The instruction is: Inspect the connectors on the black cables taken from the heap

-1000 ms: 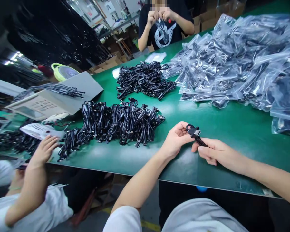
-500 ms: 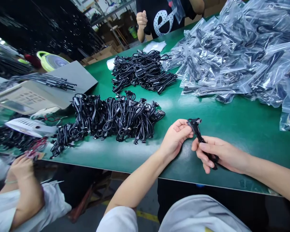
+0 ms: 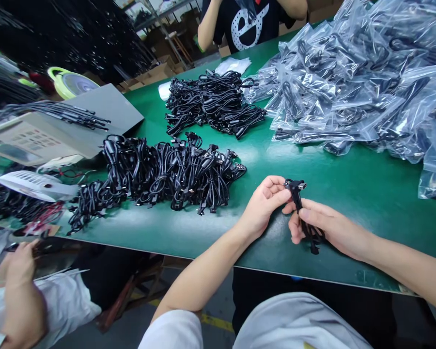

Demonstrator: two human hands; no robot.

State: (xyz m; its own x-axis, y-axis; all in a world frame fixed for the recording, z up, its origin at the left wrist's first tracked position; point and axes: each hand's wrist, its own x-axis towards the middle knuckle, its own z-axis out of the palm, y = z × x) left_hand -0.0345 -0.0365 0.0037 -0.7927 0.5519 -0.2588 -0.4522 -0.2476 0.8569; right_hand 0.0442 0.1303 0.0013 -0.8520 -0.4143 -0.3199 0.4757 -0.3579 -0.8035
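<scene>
A folded black cable bundle (image 3: 297,198) is held between my two hands above the green table near its front edge. My left hand (image 3: 267,203) pinches its upper end, beside a plug with a metal tip. My right hand (image 3: 327,225) grips the middle, with the thumb on top and the fingers behind; the looped lower end hangs beneath. To the left lies a row of black cable bundles (image 3: 174,172), with another pile of bundles (image 3: 214,104) behind it. Clear bags with cables inside (image 3: 349,87) are heaped at the back right.
The green table (image 3: 370,194) runs across the view. On the left are a beige device (image 3: 32,140), a white fan-like object (image 3: 36,185) and a green-rimmed fan (image 3: 72,85). A person (image 3: 249,24) stands opposite; another person's hands (image 3: 20,261) are at the lower left.
My right hand's fingers have shifted on the bundle, and its lower end now hangs more upright. The person opposite has raised their hands. The view has shifted slightly.
</scene>
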